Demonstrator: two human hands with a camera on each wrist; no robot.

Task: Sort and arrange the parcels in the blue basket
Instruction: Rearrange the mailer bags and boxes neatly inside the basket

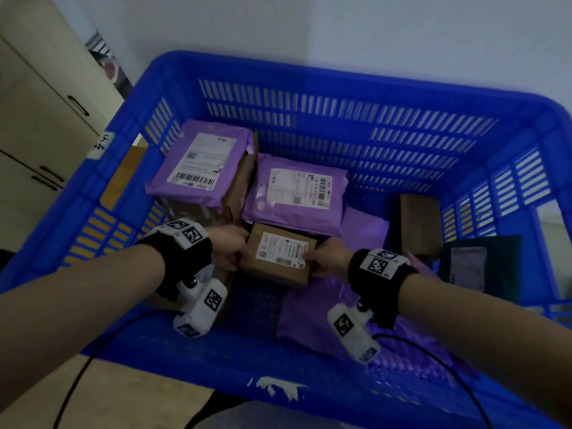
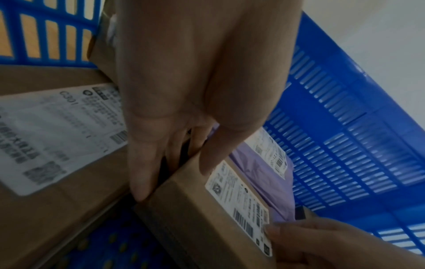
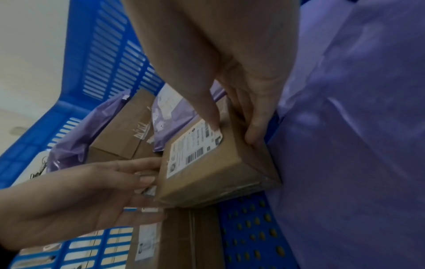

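A small brown cardboard box with a white shipping label sits low in the middle of the blue basket. My left hand grips its left side: thumb on the top face, fingers down the side wall, as the left wrist view shows on the box under that hand. My right hand grips the right side. In the right wrist view its thumb presses the label corner and its fingers curl down the box, with the right hand beside a purple bag.
A purple mailer lies on a cardboard box at the back left, with a second purple mailer beside it. A large labelled brown box lies under my left wrist. A brown box and a dark parcel stand at the right wall. Purple bags lie front right.
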